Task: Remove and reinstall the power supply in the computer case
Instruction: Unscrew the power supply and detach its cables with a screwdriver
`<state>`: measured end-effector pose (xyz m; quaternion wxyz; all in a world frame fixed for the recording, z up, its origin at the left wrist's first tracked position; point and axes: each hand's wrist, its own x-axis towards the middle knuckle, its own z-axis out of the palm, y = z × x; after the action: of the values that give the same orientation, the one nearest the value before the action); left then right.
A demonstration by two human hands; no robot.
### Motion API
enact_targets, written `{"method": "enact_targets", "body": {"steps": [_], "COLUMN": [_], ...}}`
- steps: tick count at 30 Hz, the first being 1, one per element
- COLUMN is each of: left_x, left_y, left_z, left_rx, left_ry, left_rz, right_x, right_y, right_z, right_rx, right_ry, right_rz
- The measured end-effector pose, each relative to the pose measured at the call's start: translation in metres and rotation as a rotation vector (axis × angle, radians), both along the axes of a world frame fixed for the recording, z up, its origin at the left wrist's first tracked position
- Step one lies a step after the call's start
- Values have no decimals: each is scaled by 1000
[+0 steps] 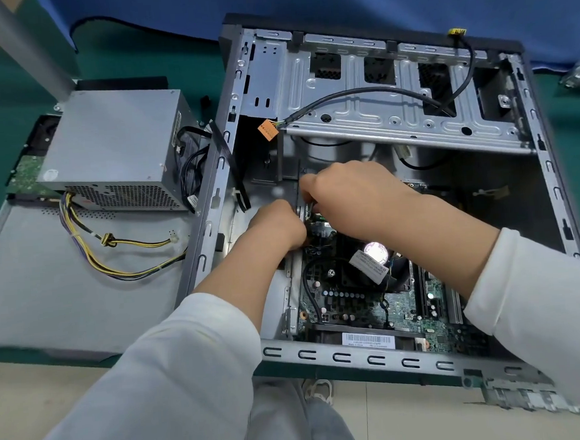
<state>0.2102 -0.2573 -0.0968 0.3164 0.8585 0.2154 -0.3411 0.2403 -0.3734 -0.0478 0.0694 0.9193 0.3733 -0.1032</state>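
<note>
Both hands work inside the computer case: my right hand pinches something small at the motherboard edge, my left hand curls beside it, contents hidden. I should wiggle gently, straight out. Power supply sits outside, left.

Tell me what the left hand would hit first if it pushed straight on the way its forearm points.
The left hand points up and right into the computer case. Going straight on, it would likely meet the right hand just ahead first; depth between them is unclear.
</note>
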Motion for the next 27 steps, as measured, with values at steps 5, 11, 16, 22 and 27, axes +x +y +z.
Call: {"method": "enact_targets", "body": {"steps": [5,11,16,22,27], "left_x": [0,0,0,0,1], "left_y": [0,0,1,0,0], "left_z": [2,1,1,3,1], "left_rx": [-4,-1,6,20,20], "left_ry": [0,3,-4,-4,-6], "left_rz": [-8,-21,-34,-57,-58], "right_x": [1,2,1,4,1], "right_y": [2,5,9,1,2], "right_z": [0,6,9,9,11], "right_rx": [-29,-95,-229,-230,-244], "right_ry": [-31,-84,-127,-18,-66], "right_rz": [-9,33,99,89,141]}}
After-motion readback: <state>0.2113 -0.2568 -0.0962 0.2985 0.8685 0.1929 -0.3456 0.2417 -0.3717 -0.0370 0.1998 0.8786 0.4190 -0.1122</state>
